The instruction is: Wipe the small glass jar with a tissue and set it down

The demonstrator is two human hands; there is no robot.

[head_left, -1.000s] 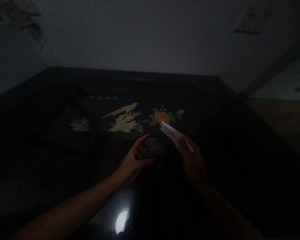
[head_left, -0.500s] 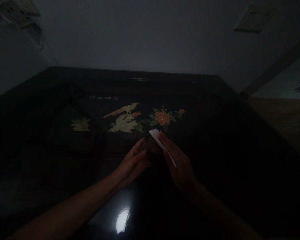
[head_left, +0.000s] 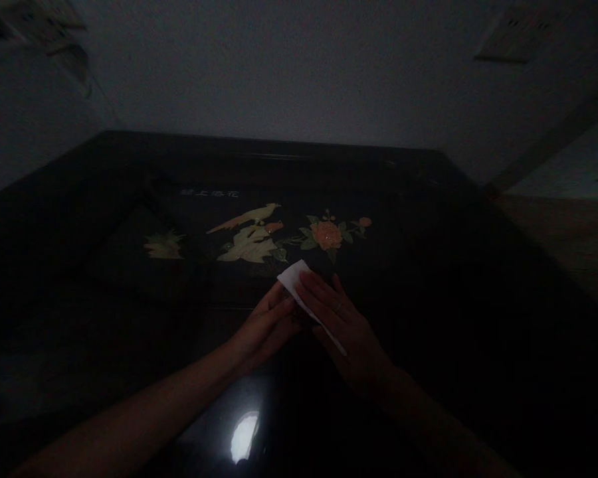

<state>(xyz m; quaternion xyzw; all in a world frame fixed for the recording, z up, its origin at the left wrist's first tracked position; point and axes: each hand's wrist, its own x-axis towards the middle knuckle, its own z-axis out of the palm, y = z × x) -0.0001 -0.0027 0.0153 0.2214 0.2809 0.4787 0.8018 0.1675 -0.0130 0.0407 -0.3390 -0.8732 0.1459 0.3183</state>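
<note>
My left hand [head_left: 272, 322] is closed around the left side of a dark, rounded object [head_left: 306, 317], too dim to name, on or just above the dark table [head_left: 179, 392]. Over the top of that object lies a folded white tissue [head_left: 294, 273], held beneath the fingers of my right hand [head_left: 341, 318]. The right fingers are together and press the tissue against the dark object, covering most of it. A ring shows on one right finger.
Inlaid in the glossy tabletop are a bird [head_left: 252, 216], a pink flower [head_left: 326, 234] and pale characters. Behind it rises a grey wall with a socket [head_left: 513, 36] at the right and a power strip [head_left: 44, 26] at the left. The room is very dark.
My right hand and the tissue have moved left across the dark object, from its right side onto its top. My left hand has stayed nearly in place.
</note>
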